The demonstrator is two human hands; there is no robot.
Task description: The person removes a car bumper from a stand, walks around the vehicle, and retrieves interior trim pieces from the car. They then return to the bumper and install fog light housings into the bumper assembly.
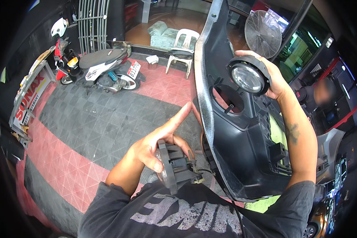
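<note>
In front of me stands a black plastic car bumper [236,146], its hollow inner side turned toward me. A round opening [242,105] with small posts at its rim is cut through it. My right hand [277,81] grips a round fog lamp [246,77] from behind, its clear lens showing inside a black housing, just above and right of the opening. Lower down, my left hand [148,150] is closed around a second fog lamp [178,160], seen edge-on with its black back and a thin wire. The left index finger stretches up toward the bumper's edge.
A red and white scooter [103,65] is parked at the far left, near a sign stand [25,105]. Behind the bumper are a white plastic chair [182,49] and a round fan [263,33]. Another person [305,95] is at the right. Red and grey tiles [91,119] cover the floor.
</note>
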